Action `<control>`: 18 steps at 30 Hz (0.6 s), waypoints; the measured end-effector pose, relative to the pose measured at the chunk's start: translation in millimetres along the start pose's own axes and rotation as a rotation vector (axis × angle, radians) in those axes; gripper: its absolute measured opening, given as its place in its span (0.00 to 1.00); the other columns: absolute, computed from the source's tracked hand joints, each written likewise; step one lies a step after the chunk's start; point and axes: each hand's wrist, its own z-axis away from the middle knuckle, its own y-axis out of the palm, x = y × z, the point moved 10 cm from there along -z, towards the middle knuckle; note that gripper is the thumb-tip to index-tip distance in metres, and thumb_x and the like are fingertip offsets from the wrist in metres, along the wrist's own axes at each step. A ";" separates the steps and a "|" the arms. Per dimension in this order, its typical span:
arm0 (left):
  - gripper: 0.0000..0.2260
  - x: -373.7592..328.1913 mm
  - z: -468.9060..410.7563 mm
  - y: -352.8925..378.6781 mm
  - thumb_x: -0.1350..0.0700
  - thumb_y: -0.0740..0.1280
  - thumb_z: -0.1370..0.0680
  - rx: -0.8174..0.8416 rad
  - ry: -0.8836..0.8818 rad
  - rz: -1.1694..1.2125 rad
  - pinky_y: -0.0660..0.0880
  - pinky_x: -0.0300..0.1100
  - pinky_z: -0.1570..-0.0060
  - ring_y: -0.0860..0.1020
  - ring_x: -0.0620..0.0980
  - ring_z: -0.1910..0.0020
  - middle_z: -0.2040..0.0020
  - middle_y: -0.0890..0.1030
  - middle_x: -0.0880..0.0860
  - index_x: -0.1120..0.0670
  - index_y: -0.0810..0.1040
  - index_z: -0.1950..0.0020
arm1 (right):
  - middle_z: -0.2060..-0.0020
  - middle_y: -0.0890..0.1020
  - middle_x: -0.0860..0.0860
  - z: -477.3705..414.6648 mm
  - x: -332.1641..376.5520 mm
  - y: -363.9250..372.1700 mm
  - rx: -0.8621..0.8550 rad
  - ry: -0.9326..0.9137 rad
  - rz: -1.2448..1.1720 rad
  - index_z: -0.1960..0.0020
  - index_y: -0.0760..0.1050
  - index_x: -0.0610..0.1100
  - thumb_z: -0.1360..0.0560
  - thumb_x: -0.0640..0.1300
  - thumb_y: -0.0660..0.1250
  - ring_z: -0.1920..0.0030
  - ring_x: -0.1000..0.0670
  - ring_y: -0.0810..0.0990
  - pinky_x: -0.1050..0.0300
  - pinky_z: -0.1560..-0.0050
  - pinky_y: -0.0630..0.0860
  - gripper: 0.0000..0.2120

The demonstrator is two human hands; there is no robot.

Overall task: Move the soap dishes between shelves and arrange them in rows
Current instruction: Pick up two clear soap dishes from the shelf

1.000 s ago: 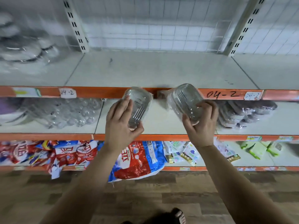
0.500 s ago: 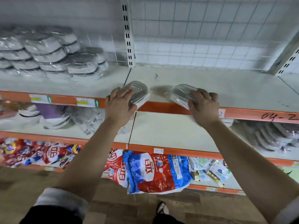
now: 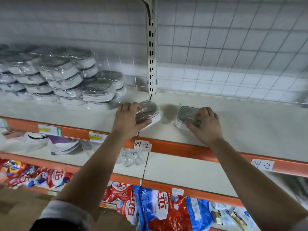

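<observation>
My left hand point(image 3: 128, 119) grips a clear wrapped soap dish point(image 3: 148, 110) on the upper shelf point(image 3: 250, 127), just right of the stacked soap dishes point(image 3: 63, 77). My right hand point(image 3: 205, 124) holds a second clear soap dish point(image 3: 187, 114) a little further right on the same shelf. Both dishes sit flat or nearly flat on the shelf board, about a hand's width apart. The stack to the left is several rows of plastic-wrapped grey dishes piled in layers.
A white slotted upright point(image 3: 152, 47) stands behind the two dishes, with wire mesh backing point(image 3: 233, 47). The orange shelf edge point(image 3: 191, 150) carries paper labels. Lower shelves hold plates point(image 3: 65, 145), clear items point(image 3: 131, 159) and red-blue detergent bags point(image 3: 160, 209).
Both hands have carried the two dishes up from the lower shelf level and further onto the upper shelf. The view has shifted left and upward toward the stack.
</observation>
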 end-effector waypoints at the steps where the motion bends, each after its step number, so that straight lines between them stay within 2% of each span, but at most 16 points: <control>1: 0.33 1.4 -3.4 -6.4 0.29 0.61 0.32 -0.058 0.019 0.004 0.65 0.51 0.39 0.73 0.61 0.43 0.45 0.78 0.57 0.55 0.74 0.42 | 0.46 0.73 0.47 -6.1 3.1 5.3 0.011 -0.005 -0.006 0.45 0.71 0.41 0.30 0.56 0.73 0.41 0.40 0.71 0.47 0.45 0.71 0.24; 4: 0.32 7.4 -15.1 -25.7 0.32 0.63 0.30 -0.174 0.044 0.006 0.63 0.49 0.38 0.72 0.62 0.44 0.45 0.77 0.60 0.59 0.75 0.42 | 0.46 0.72 0.48 -20.3 17.0 21.3 0.027 -0.033 -0.029 0.45 0.70 0.41 0.31 0.57 0.74 0.42 0.41 0.71 0.48 0.45 0.71 0.25; 9: 0.36 37.6 -43.9 -42.6 0.31 0.60 0.28 -0.128 0.020 -0.030 0.66 0.54 0.34 0.71 0.63 0.38 0.38 0.75 0.62 0.60 0.74 0.35 | 0.46 0.72 0.49 -37.0 46.0 46.8 0.067 -0.066 -0.049 0.45 0.70 0.42 0.32 0.59 0.73 0.41 0.42 0.70 0.50 0.43 0.69 0.26; 13: 0.37 59.6 -68.6 -65.2 0.32 0.59 0.26 -0.155 0.055 -0.003 0.66 0.55 0.34 0.71 0.64 0.38 0.37 0.75 0.63 0.61 0.73 0.32 | 0.47 0.72 0.49 -47.0 64.5 61.4 0.060 -0.058 -0.049 0.46 0.71 0.43 0.32 0.58 0.73 0.40 0.42 0.70 0.52 0.42 0.68 0.25; 18: 0.36 73.4 -101.4 -90.9 0.32 0.59 0.27 -0.156 0.143 0.100 0.63 0.47 0.34 0.70 0.61 0.36 0.37 0.76 0.60 0.59 0.74 0.31 | 0.48 0.73 0.49 -49.4 84.5 73.8 0.013 -0.029 -0.030 0.47 0.71 0.42 0.30 0.57 0.73 0.43 0.42 0.71 0.51 0.40 0.66 0.24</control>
